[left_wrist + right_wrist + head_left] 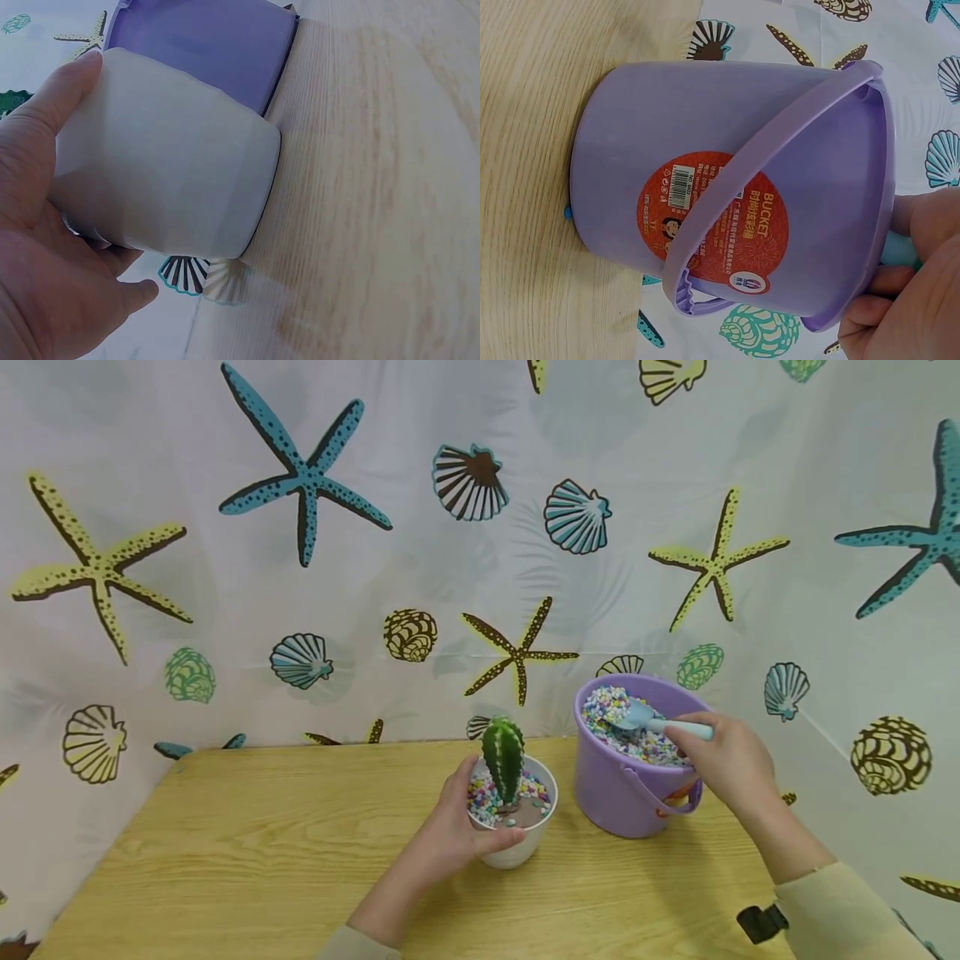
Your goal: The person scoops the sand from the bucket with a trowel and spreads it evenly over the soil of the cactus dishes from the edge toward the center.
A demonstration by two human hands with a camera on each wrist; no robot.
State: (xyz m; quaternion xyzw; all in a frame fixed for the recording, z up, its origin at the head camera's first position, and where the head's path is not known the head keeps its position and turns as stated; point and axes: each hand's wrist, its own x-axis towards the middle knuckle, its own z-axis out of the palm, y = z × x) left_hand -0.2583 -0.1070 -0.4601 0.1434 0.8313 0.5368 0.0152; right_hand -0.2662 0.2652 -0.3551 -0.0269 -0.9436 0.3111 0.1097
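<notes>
A white pot stands on the wooden table with a green cactus upright in it. Colourful beads cover part of the brown surface around the cactus. My left hand holds the pot from its left side, thumb across the near wall; the left wrist view shows the pot's smooth wall beside the thumb. My right hand grips the light blue handle of a small shovel. Its blade lies among the beads inside the purple bucket, with some beads on it.
Close to the pot's right stands the bucket, its handle hanging down over a red label. A small blue bead lies at the bucket's base. Behind the wooden table hangs a white curtain printed with starfish and shells.
</notes>
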